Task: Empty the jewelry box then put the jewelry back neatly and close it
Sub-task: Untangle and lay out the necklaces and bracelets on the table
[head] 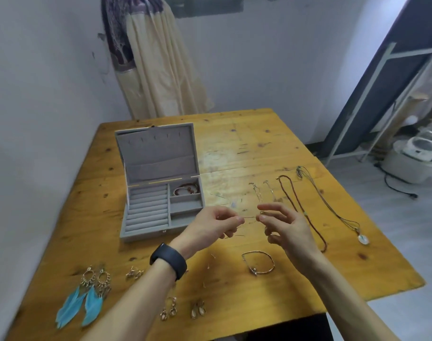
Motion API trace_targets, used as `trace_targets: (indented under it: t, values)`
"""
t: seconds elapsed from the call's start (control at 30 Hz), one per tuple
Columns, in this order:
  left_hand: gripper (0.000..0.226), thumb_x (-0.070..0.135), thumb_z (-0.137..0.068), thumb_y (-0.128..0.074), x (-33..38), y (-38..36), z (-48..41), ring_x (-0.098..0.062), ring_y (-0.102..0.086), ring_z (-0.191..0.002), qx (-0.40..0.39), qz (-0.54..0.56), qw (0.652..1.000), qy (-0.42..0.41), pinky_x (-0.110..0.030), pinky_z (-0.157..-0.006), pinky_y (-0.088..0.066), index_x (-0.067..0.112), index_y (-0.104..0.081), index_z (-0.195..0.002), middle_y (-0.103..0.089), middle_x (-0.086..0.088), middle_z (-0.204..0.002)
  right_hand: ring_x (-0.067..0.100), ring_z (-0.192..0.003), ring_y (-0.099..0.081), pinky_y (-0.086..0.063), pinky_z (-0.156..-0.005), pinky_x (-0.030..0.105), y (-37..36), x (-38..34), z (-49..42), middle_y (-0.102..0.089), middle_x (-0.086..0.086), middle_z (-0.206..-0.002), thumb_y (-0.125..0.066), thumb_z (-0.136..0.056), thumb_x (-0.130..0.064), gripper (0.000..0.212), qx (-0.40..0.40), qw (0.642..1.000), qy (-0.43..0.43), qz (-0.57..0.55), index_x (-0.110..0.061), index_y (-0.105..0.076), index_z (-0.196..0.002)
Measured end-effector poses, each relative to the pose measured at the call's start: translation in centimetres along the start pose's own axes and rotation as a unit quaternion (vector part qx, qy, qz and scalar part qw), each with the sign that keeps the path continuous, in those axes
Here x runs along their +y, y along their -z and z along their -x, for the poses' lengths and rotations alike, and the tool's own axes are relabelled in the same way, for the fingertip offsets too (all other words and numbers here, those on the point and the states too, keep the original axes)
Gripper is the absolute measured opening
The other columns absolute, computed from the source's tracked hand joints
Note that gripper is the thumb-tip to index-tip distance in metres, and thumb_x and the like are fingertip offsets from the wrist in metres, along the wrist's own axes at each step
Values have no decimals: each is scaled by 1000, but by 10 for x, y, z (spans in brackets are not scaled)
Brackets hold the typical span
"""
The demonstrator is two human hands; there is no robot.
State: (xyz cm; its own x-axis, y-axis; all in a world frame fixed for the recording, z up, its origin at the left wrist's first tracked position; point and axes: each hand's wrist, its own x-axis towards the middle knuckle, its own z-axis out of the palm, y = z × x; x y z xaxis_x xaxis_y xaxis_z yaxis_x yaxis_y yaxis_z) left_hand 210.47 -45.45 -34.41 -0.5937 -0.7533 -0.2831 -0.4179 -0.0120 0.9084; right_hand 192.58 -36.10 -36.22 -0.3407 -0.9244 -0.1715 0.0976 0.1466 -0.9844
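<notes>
The grey jewelry box (146,217) stands open on the wooden table (259,148), lid upright; a red bead bracelet (186,188) lies in its top right compartment. My left hand (216,225) and my right hand (283,225) hover right of the box, each pinching one end of a thin fine chain (250,217) stretched between them. Laid out on the table are blue feather earrings (83,300), several small earring pairs (183,310), a gold bangle (259,263), a brown cord necklace (301,207) and a pendant necklace (338,210).
Two thin chains (263,190) lie just beyond my hands. A cream curtain (158,70) hangs behind the table. A white metal rack (387,102) and a white appliance (411,158) stand on the floor at the right.
</notes>
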Motion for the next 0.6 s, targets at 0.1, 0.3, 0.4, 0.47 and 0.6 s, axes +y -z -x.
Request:
trace_targets:
  t: [0.1, 0.3, 0.4, 0.47, 0.6]
  values:
    - [21, 35, -92, -68, 11, 5, -9, -10, -59, -68, -20, -18, 1000, -1, -29, -72, -52, 16, -74, -98, -62, 2, -73, 9, -62, -55, -47, -56, 26, 7, 0, -3, -66, 3, -93, -70, -91, -27, 20, -48, 996, 11, 76, -36, -72, -109]
    - [17, 36, -91, -69, 33, 14, -22, -9, -60, -71, -63, -95, 993, -10, -29, -74, -52, 21, -76, -94, -67, -3, -79, -2, -66, -52, -42, -57, 11, 10, -14, -17, -63, -14, -77, -72, -87, -42, 21, -133, 976, 54, 165, -37, -75, -108]
    - [19, 37, -91, -70, 38, 17, -25, -11, -60, -73, -70, -88, 994, -4, -27, -73, -52, 20, -77, -95, -68, -1, -80, -5, -65, -53, -42, -57, 11, 11, -15, -21, -66, -15, -79, -72, -89, -36, 15, -162, 971, 52, 170, -27, -75, -100]
    - [18, 36, -91, -69, 37, 17, -28, -9, -61, -72, -57, -84, 995, 1, -26, -73, -53, 20, -76, -95, -68, 3, -77, -4, -64, -53, -42, -57, 13, 13, -12, -24, -64, -16, -75, -70, -91, -35, 13, -157, 970, 51, 176, -22, -73, -91]
    - [17, 38, -93, -67, 24, 16, -36, -2, -63, -69, 6, -114, 993, 15, -24, -67, -51, 23, -74, -95, -73, 9, -78, 2, -65, -56, -48, -62, 25, 23, -1, -28, -63, -14, -76, -68, -91, -38, 19, -102, 980, 32, 167, -20, -70, -87]
